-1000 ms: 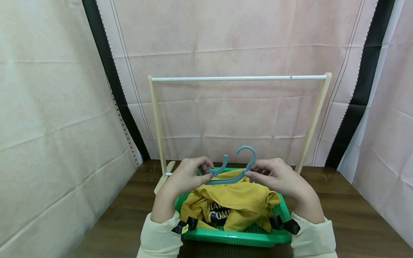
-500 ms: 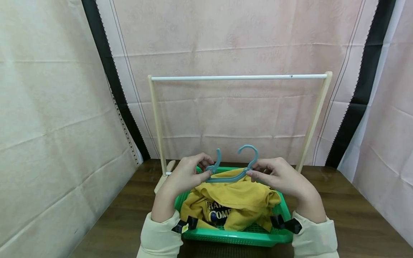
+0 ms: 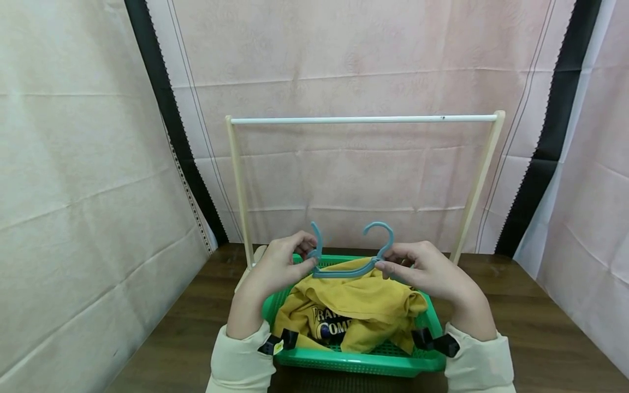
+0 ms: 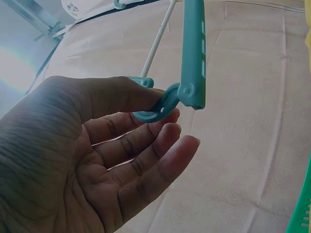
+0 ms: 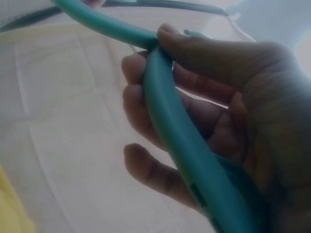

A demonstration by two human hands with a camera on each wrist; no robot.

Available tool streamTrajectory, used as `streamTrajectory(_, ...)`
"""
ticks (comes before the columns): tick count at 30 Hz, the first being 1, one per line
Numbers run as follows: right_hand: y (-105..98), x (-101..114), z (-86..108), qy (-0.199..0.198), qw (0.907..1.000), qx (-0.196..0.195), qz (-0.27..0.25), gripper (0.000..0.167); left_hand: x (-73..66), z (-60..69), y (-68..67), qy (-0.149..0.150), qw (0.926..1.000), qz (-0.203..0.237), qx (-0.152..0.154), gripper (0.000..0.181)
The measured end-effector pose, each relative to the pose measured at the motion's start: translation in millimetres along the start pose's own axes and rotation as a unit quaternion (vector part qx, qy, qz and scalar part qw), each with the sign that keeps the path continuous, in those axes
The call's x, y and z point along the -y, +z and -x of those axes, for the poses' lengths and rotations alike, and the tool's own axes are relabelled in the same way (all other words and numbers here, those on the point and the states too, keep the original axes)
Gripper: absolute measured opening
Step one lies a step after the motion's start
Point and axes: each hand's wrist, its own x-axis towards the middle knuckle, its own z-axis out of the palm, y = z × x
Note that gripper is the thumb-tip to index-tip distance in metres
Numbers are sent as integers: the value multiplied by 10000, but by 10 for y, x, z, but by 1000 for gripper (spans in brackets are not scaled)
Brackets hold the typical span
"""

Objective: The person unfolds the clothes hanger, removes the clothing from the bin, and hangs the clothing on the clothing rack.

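Note:
A blue-green plastic clothes hanger (image 3: 344, 273) with a curved hook is held up between both hands, above a yellow garment (image 3: 363, 305). My left hand (image 3: 284, 262) pinches a small curved piece at the hanger's left end. In the left wrist view, that curved piece (image 4: 154, 115) meets the bar at a round pivot, with the thumb and index finger on it and the other fingers spread. My right hand (image 3: 417, 263) grips the hanger near the base of its hook (image 3: 389, 236). Its thumb (image 5: 194, 48) presses on the joint in the right wrist view.
The garment, with dark printed lettering, lies crumpled in a green basket (image 3: 354, 361) on a brown wooden table (image 3: 162, 349). Behind it stands a clothes rack with a white horizontal rail (image 3: 363, 119) and cream posts. Pale fabric (image 3: 344, 180) surrounds the table.
My left hand has shifted slightly left, and the curved piece in it has swung from leaning right to leaning left. The right hand has barely moved.

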Motion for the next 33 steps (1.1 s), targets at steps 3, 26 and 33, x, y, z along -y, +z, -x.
streamTrajectory(3, 2, -1, 7, 38, 10000, -3, -3, 8, 13, 6, -2, -11, 10000, -25, -1, 26)
streamTrajectory(26, -40, -14, 19, 6, 9998, -91, -152, 9, 16, 12, -25, -468, 9977, -415, -275, 11)
streamTrajectory(33, -35, -13, 28, 75, 9998, -99, -129, 8, 16, 6, -17, -635, 9965, -154, -523, 59)
